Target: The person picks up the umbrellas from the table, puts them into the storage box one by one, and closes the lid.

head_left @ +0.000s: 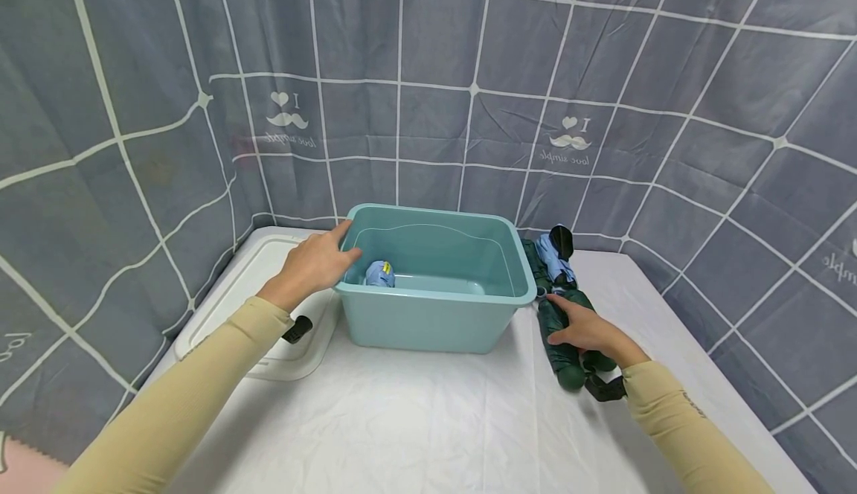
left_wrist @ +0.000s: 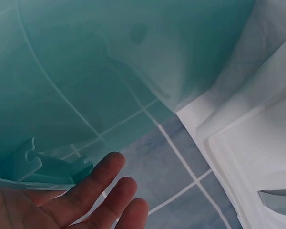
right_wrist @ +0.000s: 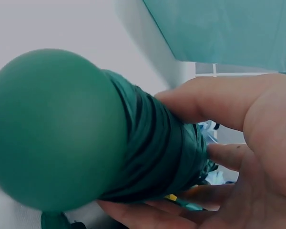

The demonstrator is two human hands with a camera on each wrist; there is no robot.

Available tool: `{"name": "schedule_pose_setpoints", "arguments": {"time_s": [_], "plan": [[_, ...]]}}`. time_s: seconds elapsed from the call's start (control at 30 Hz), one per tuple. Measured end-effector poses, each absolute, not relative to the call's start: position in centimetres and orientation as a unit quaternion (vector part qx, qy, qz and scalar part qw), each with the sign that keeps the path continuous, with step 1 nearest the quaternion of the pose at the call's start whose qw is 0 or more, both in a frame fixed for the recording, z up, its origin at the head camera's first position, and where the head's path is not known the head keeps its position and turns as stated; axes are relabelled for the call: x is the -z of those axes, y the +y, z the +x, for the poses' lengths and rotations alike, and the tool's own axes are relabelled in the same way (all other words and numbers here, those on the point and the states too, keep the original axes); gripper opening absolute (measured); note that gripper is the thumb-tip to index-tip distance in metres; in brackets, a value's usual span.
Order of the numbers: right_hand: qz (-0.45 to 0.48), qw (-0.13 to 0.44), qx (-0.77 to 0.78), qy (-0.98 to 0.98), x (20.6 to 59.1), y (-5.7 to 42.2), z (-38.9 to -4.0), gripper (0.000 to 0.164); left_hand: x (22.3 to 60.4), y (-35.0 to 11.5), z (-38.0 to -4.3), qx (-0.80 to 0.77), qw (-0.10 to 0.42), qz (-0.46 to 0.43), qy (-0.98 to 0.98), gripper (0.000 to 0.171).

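A teal plastic tub (head_left: 415, 323) stands on the table. My left hand (head_left: 318, 262) rests at its left rim, thumb over the edge and the other fingers extended loosely outside; the thumb is hidden in the left wrist view. Inside, a light blue bundle (head_left: 380, 274) with a yellow mark lies at the left end. Right of the tub, my right hand (head_left: 591, 330) grips a dark green folded umbrella (right_wrist: 152, 143), thumb on one side and fingers round the other; its rounded green end faces the wrist camera. Another green folded umbrella (head_left: 599, 361) lies alongside.
Behind the green umbrellas lies a light blue folded umbrella (head_left: 550, 256) with a black end. A white lid (head_left: 268, 256) is left of the tub, partly beneath my left arm. Grey checked curtains (head_left: 428, 122) enclose the white-covered table (head_left: 428, 419).
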State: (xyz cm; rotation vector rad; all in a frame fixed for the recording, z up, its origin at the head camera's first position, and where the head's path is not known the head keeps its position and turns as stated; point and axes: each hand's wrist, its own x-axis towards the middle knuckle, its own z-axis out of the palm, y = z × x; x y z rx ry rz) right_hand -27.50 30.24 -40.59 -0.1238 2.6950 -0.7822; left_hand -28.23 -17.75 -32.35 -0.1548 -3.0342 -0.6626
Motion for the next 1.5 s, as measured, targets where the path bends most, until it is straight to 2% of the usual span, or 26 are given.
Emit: {"name": "schedule_pose_setpoints", "arguments": {"time_s": [0.47,0.87,1.5], "plan": [[-0.044,0.145,0.273,0.950,40.5,30.3,-27.7,0.092,32.2,-17.6,-28.1,0.209,0.010,-0.050,-0.977,0.075],[-0.055,0.153,0.283,0.945,40.0,30.1,-27.8,0.092,32.1,-17.6,-28.1,0.208,0.008,-0.051,-0.977,0.075],[-0.087,0.132,0.355,0.921,36.2,30.2,-27.4,0.094,32.2,-17.7,-28.0,0.212,0.005,-0.047,-0.976,0.074]]}}
